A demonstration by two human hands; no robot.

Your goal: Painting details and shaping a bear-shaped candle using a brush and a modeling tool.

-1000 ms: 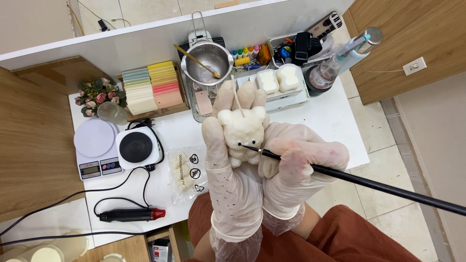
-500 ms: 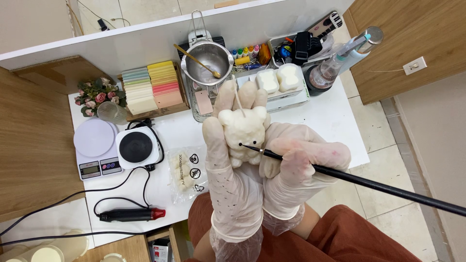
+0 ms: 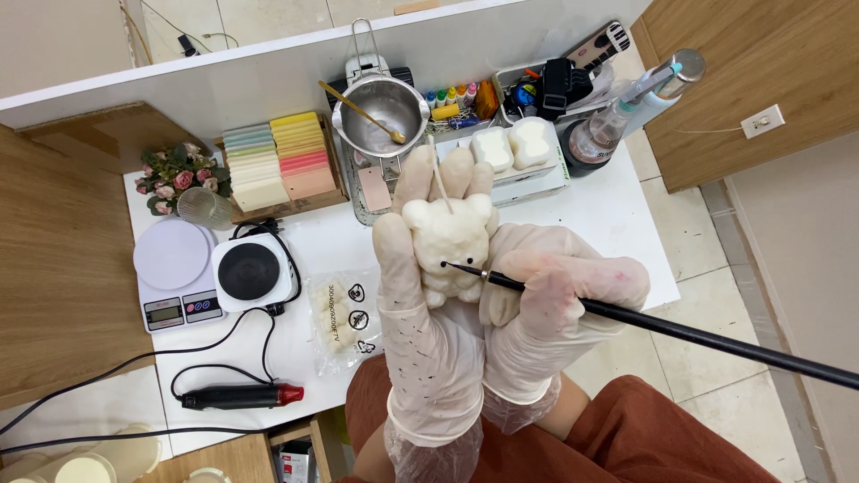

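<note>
While your gloved left hand wraps the cream bear-shaped candle in a closed grip at the centre of view, its palm hides the figure's back, and the wick shows only as a thin pale line at 12 o'clock. Your right hand, at 3 o'clock of the bear and touching it, pinches a thin black brush with fingers closed on the shaft; the tip meets a dark dot on the face, and the handle's far end is cut off by the frame edge. On the white desk at 8 o'clock lies a clear packet with round black marks, its contents hard to make out. At 10 o'clock sits a tray of pastel slabs
</note>
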